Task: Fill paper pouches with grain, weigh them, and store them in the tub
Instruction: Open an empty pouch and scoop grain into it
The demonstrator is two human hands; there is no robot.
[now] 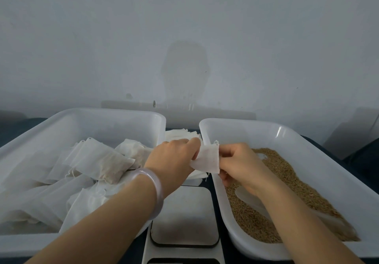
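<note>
Head view. The left hand [174, 157] and the right hand [240, 161] each pinched an opposite edge of one empty pouch [207, 159], with the fingers of both curled and clamped on the paper. The pouch hung flat and upright between the two tubs, above the far end of the scale [184, 214]. Its drawstring end pointed up, probably so that the mouth could be pulled open for filling.

The right tub [287, 132] held loose grain [283, 171] just beside the right hand, so the filling material was within short reach. A pale scoop-like shape lay in the grain under the right forearm, but what it was could not be told.

The left tub [82, 116] held the filled pouches [102, 161] in a loose heap and evidently served as the store.

The scale sat between the tubs with its platform bare, so a pouch could pass from filling to weighing to storing in one line. A stack of unused pouches [180, 135] lay beyond the hands, in the gap between the tubs. A pale bracelet [151, 189] circled the left wrist.
</note>
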